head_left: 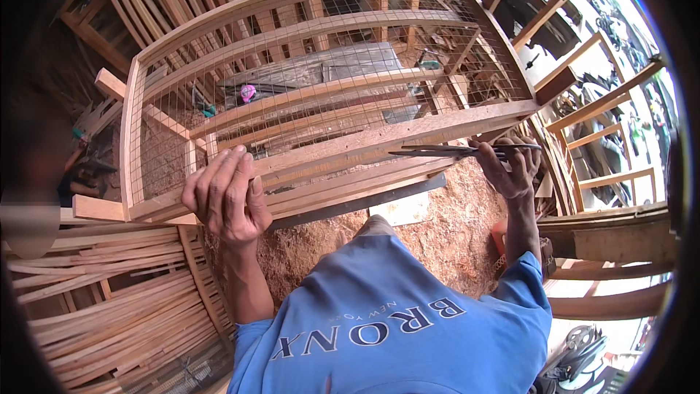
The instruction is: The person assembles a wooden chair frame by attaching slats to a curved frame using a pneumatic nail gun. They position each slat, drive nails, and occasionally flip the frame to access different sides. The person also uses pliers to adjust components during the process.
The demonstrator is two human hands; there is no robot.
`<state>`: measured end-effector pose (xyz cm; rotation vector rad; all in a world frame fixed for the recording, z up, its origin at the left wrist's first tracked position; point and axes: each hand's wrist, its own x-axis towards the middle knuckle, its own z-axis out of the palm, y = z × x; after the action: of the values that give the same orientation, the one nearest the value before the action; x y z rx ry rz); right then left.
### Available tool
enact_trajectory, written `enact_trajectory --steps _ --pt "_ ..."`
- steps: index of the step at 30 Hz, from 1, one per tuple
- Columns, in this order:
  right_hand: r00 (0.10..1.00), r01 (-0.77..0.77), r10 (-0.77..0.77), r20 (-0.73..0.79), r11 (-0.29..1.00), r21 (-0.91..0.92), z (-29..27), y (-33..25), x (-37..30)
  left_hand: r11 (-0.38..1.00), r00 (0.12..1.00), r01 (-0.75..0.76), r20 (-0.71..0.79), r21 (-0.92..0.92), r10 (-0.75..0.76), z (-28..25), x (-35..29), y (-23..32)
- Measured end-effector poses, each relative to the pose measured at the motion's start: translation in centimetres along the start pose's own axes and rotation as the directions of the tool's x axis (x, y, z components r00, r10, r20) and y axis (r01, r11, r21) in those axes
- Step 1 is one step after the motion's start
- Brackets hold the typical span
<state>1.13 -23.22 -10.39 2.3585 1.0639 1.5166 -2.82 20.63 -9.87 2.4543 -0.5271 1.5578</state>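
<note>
A rectangular wooden frame (397, 133) with wire mesh stretched across it and several crossbars stands tilted in front of me. My left hand (230, 193) is closed over its near rail, close to the left corner, the thumb on my side. At the right end of the same rail, my right hand (510, 166) grips a long dark metal tool (437, 151) with two slim arms pointing left along the wood. Its exact kind is unclear. Through the mesh I see a worn workbench (357, 62) bearing a round pink object (248, 93) and a teal-handled tool (208, 111).
Long wooden strips (109, 306) are stacked at the lower left, and tall boards (146, 0) lean at the back left. Sawdust (459, 219) covers the floor. More wooden frames (601, 128) stand at the right. A dim, blurred person (33, 138) appears at the left edge.
</note>
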Motion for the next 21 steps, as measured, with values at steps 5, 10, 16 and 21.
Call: enact_trajectory --steps 5,10,16,21 --pt "1.000 -0.010 0.008 -0.027 0.999 -0.045 1.1 0.3 0.8 1.000 1.000 -0.010 -0.018 0.021 0.011 0.9 -0.3 -0.7" --pt "0.998 0.005 -0.007 -0.063 0.999 -0.040 2.1 1.5 1.0 0.999 0.997 -0.039 -0.071 0.006 0.039 1.5 -0.2 -0.9" --pt "0.995 0.011 -0.013 -0.099 1.000 -0.018 2.0 1.6 1.8 1.000 0.997 -0.021 -0.078 0.005 0.021 1.6 -0.6 -0.8" --pt "0.989 -0.054 0.051 -0.136 0.998 -0.020 2.0 1.4 2.0 1.000 0.997 -0.018 -0.081 -0.003 0.017 1.6 -0.4 -0.4"
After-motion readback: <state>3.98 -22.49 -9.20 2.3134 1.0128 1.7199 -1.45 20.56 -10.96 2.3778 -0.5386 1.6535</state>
